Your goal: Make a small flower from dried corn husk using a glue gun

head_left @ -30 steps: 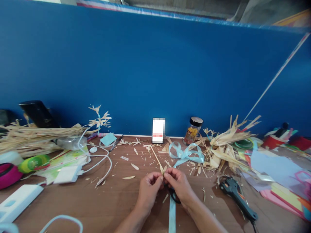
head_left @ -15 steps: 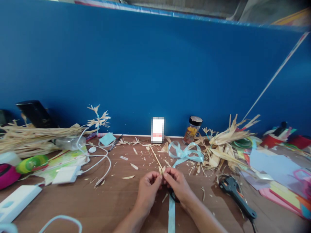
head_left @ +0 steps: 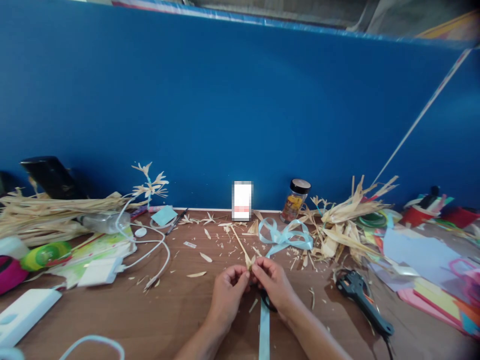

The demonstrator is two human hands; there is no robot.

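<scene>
My left hand (head_left: 229,292) and my right hand (head_left: 275,285) meet at the front middle of the table, both closed with thumbs and fingertips together. Between them they pinch a small piece of dried corn husk (head_left: 250,263), whose pale pointed tips stick up. A thin straw-coloured stick (head_left: 239,241) runs away from the husk piece; whether it is joined to it I cannot tell. Under my right hand shows part of a black loop (head_left: 268,303), mostly hidden. A light blue ribbon (head_left: 264,330) passes beneath the hands, and a looped ribbon bow (head_left: 287,237) lies beyond them.
Husk scraps litter the brown table (head_left: 150,320). To the right lie a glue gun (head_left: 363,302), a husk pile (head_left: 347,235) and coloured paper (head_left: 416,255). A black-lidded jar (head_left: 296,200) stands behind. On the left are a white cable (head_left: 167,250), charger (head_left: 100,271) and husk bundle (head_left: 56,210).
The view has shifted very slightly, so everything sits a little further left. My fingers have moved only slightly on the husk piece, which both hands still pinch.
</scene>
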